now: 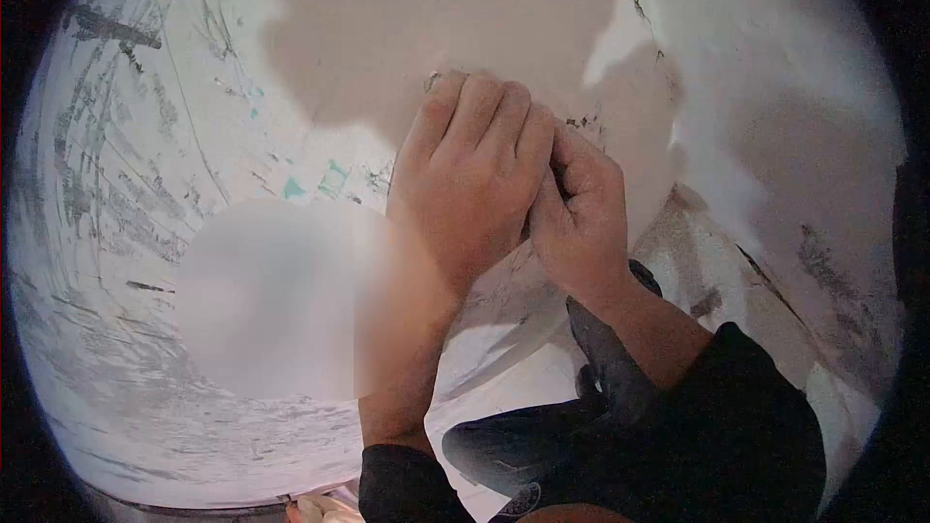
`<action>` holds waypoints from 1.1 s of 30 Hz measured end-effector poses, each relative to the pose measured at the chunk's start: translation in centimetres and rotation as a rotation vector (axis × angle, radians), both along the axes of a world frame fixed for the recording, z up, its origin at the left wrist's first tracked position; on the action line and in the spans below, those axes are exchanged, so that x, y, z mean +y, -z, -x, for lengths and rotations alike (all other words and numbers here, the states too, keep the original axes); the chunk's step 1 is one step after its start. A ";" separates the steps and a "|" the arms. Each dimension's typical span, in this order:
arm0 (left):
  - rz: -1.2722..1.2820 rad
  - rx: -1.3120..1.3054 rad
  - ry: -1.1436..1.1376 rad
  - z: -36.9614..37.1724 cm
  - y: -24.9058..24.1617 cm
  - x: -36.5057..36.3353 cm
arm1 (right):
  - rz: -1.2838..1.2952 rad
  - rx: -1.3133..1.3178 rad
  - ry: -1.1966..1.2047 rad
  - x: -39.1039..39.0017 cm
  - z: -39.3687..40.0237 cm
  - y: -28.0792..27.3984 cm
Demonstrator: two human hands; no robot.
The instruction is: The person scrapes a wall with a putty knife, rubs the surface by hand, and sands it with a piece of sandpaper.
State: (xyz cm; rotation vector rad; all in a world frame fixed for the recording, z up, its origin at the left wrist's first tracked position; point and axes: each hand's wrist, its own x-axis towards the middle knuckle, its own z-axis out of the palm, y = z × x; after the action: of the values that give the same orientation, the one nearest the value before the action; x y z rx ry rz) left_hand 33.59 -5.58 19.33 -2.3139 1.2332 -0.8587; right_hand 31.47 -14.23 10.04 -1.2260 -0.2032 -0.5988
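My left hand (475, 160) rests over a broad whitish surface (116, 232), its fingers bent and pressed side by side, knuckles up. Close against it on the right, my right hand (586, 208) is closed, with its thumb lying along the left hand's edge. The two hands touch. Whatever is between or under them is hidden, so I cannot make out what they grip. Grey streaks and green flecks (332, 176) mark the surface around the hands.
A shadow (446, 10) falls beyond the hands. Dark-clothed legs (523, 436) are below. Cracked, stained whitish material (756, 271) lies to the right. A blurred round patch hides part of the surface and left forearm. A small pale, orange-edged item (325, 508) shows at the bottom edge.
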 end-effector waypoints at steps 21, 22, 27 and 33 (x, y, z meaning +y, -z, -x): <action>0.000 0.039 -0.028 0.2 -0.2 0.3 | 0.024 -0.065 0.064 0.6 -0.1 0.4; -0.006 0.043 -0.033 0.5 0.4 0.4 | 0.018 -0.061 0.059 0.6 0.3 0.8; 0.002 0.085 -0.023 0.6 0.6 0.1 | -0.086 0.053 -0.055 0.5 0.8 1.1; -0.029 0.015 0.033 -0.5 0.8 0.0 | -0.035 -0.036 0.039 0.7 -0.4 1.7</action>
State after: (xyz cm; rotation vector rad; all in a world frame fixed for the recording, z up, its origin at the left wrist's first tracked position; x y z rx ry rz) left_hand 34.11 -5.55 18.55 -2.2878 1.2850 -0.8301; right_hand 31.84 -13.56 8.36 -1.1877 -0.1987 -0.6563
